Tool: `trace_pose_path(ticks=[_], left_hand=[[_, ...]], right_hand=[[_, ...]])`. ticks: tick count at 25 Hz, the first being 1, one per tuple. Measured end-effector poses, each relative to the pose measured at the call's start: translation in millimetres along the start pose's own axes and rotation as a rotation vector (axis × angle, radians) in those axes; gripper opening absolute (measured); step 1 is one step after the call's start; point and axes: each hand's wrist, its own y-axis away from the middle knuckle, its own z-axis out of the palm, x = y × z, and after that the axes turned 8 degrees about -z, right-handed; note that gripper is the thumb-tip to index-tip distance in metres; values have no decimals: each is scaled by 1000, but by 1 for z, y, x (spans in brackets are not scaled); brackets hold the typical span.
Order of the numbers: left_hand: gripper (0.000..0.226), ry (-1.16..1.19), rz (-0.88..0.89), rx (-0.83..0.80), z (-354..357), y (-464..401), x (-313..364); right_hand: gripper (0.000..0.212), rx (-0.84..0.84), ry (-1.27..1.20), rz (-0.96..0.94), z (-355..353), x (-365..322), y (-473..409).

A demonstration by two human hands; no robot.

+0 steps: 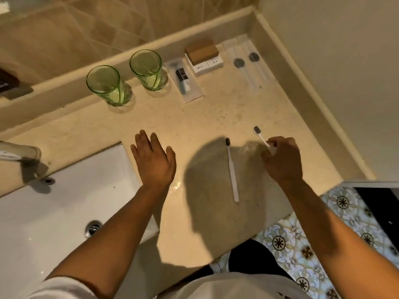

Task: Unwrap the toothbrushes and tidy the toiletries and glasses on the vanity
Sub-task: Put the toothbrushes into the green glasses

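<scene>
A bare white toothbrush (232,173) with dark bristles lies flat on the beige vanity top (194,121), bristles pointing away from me. My right hand (281,159) pinches the handle of a second white toothbrush (259,133), its dark head raised toward the wall. My left hand (153,159) hovers flat, fingers apart and empty, near the sink's edge. Two green glasses (106,85) (146,69) stand upright by the back ledge. Beside them lies a wrapped razor kit (183,79), then small boxes (204,56) and two wrapped packets (248,63) in the corner.
A white sink (54,212) with a drain and a faucet (19,152) fills the left. The wall (334,61) closes off the right side of the counter. Patterned floor tiles (302,234) show below the counter's front edge. A dark object (8,83) sits on the ledge at far left.
</scene>
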Motion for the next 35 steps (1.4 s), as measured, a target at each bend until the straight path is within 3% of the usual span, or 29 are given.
trace_pose_path(ticks=[3,8,17,20,25,35], left_hand=[[61,64,-118,33,2,-3,8],[63,50,-208,86,4,-5,19],[70,-26,-247,88,7,-13,16],[71,-35,-257,84,7,-14,15],[70,-13,-266,106,10,-15,14],[70,-35,-244,102,11,-15,10]], right_hand=[[32,-115,14,30,1,14,-5],[8,-212,-158,-21,-5,9,-12],[3,-317,-697,-205,13,-157,-114],[8,-260,-877,-273,17,-218,-152],[24,-262,-1183,-220,22,-265,-192],[20,-158,-1176,-174,34,-278,-219]])
